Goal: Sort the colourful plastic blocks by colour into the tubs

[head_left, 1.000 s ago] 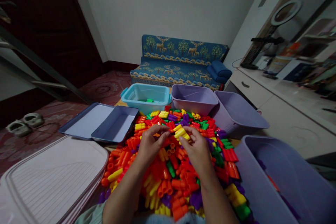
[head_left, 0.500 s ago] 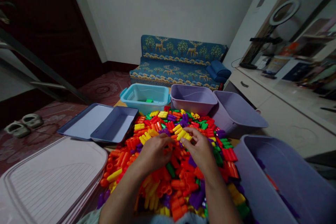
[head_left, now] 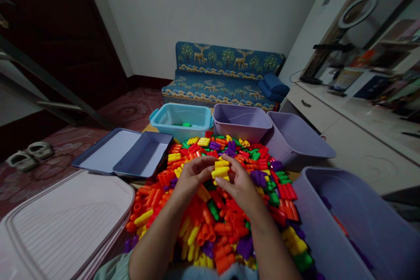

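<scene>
Yellow bullet-shaped plastic building blocks (head_left: 220, 170) are held up between my two hands, over a big pile of the same blocks (head_left: 226, 227) in red, orange, yellow, green and purple. My right hand (head_left: 241, 186) grips them from the right, its thumb in front and fingers behind. From the left, my left hand (head_left: 190, 179) has its thumb and curled fingers closed at their left end. The fingers partly cover these pieces, so how they are joined cannot be made out.
A light blue bin (head_left: 180, 132) with green blocks and two purple bins (head_left: 243, 130) (head_left: 295, 159) stand behind the pile. Another purple bin (head_left: 308, 210) with some pieces is at right. On the left lie a blue-grey tray (head_left: 141, 157) and pale pink lids (head_left: 65, 223).
My left hand has come up from the pile to the yellow blocks. My right hand has moved slightly left and turned them to lie more level.
</scene>
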Motion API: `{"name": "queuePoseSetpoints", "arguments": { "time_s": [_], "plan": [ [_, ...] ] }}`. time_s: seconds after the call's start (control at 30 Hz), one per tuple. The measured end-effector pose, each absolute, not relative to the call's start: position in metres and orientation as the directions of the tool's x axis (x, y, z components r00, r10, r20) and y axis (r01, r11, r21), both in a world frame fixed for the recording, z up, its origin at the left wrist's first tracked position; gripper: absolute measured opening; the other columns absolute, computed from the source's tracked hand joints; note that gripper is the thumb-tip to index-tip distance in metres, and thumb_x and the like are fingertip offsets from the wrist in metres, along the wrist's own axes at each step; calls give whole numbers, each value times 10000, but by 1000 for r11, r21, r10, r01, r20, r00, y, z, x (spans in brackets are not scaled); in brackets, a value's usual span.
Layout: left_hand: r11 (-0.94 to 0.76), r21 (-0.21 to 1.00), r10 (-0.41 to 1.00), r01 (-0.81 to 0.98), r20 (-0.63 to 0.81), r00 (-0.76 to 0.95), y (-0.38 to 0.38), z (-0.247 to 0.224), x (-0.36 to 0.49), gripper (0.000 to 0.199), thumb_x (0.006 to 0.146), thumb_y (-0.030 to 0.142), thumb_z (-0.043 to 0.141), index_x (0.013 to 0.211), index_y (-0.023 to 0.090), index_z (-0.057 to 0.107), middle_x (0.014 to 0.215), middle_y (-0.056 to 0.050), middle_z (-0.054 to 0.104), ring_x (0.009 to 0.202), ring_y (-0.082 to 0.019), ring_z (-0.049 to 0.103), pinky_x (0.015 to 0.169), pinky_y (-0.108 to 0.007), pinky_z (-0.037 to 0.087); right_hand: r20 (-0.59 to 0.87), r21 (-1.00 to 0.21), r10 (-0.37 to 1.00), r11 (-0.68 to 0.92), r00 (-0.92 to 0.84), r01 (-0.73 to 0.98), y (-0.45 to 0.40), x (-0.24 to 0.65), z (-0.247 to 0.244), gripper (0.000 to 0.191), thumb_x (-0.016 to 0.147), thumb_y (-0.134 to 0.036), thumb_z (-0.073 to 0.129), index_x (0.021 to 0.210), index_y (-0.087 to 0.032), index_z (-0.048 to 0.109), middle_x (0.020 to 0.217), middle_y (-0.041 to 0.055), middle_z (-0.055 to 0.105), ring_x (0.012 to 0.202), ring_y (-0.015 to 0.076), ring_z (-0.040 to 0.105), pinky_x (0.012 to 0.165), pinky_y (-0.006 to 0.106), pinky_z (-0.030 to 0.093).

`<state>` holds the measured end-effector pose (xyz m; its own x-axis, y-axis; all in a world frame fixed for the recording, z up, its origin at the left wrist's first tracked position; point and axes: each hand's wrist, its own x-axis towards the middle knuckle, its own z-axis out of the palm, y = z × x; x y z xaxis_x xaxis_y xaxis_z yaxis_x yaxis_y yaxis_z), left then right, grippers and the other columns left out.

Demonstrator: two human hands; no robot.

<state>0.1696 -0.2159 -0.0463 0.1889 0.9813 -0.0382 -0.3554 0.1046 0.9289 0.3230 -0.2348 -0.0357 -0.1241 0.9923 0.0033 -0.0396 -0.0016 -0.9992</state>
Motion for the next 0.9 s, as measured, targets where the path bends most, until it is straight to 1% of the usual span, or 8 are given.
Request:
{"name": "queuePoseSetpoints", "arguments": {
  "time_s": [0.13, 0.2, 0.37, 0.57, 0.67, 0.73, 0.83, 0.9],
  "plan": [
    [60, 944, 971, -326, 20, 237, -217, -45, 170, 353, 737, 340, 750, 1023, 138, 706, 1051, -106, 732, 883, -208, 695, 838, -309, 529, -56, -998, 990, -56, -126, 7, -235, 323, -37, 569, 712, -236, 672, 1253, -222, 497, 1002, 32, 682, 752, 167, 680, 630, 276, 553],
    [43, 948, 971, -316, 35, 237, -216, -46, 169, 362, 744, 341, 747, 1041, 139, 704, 1082, -110, 724, 910, -216, 691, 846, -312, 529, -67, -998, 992, -64, -105, 29, -234, 325, -40, 569, 697, -230, 688, 1235, -213, 504, 988, 34, 684, 756, 171, 679, 638, 281, 549],
    [49, 950, 976, -309, 20, 216, -216, -48, 169, 404, 716, 370, 771, 1045, 144, 706, 1108, -115, 715, 1002, -254, 671, 864, -333, 534, -47, -999, 994, -48, -100, -8, -231, 331, -38, 478, 642, -224, 745, 1080, -184, 556, 978, 54, 704, 879, 197, 680, 762, 307, 535],
    [22, 964, 978, -263, 34, 205, -215, -52, 168, 406, 730, 396, 759, 1054, 158, 708, 1143, -121, 701, 1076, -283, 644, 932, -384, 514, -95, -993, 995, -97, -21, -68, -231, 339, -27, 543, 614, -259, 788, 1107, -188, 571, 896, 25, 704, 654, 139, 642, 585, 253, 513],
    [-4, 976, 979, -219, 49, 200, -214, -54, 167, 390, 747, 401, 743, 1054, 162, 710, 1138, -118, 703, 1107, -285, 628, 965, -390, 495, -86, -978, 995, -75, 48, -192, -231, 344, -26, 546, 615, -297, 813, 1106, -191, 601, 839, 2, 699, 573, 109, 604, 531, 228, 492],
    [-8, 983, 980, -183, 44, 196, -213, -56, 167, 395, 745, 405, 744, 1055, 163, 711, 1138, -118, 702, 1114, -287, 623, 948, -380, 503, -89, -934, 984, -28, 156, -355, -228, 350, -24, 489, 605, -294, 831, 1039, -199, 626, 796, -22, 687, 564, 91, 594, 517, 201, 487],
    [10, 984, 982, -177, 24, 187, -212, -57, 166, 402, 734, 417, 751, 1051, 173, 711, 1141, -112, 702, 1112, -287, 623, 914, -368, 519, -136, -789, 927, 112, 351, -604, -216, 367, -15, 330, 607, -240, 837, 856, -188, 627, 727, -41, 656, 558, 59, 579, 494, 147, 478],
    [18, 983, 982, -183, 17, 188, -211, -59, 166, 420, 719, 423, 762, 1054, 175, 710, 1143, -110, 702, 1104, -284, 627, 909, -363, 521, -167, -687, 889, 205, 427, -697, -202, 386, -3, 230, 678, -219, 794, 806, -185, 605, 728, -35, 650, 554, 39, 565, 491, 119, 480]
  ]
}}
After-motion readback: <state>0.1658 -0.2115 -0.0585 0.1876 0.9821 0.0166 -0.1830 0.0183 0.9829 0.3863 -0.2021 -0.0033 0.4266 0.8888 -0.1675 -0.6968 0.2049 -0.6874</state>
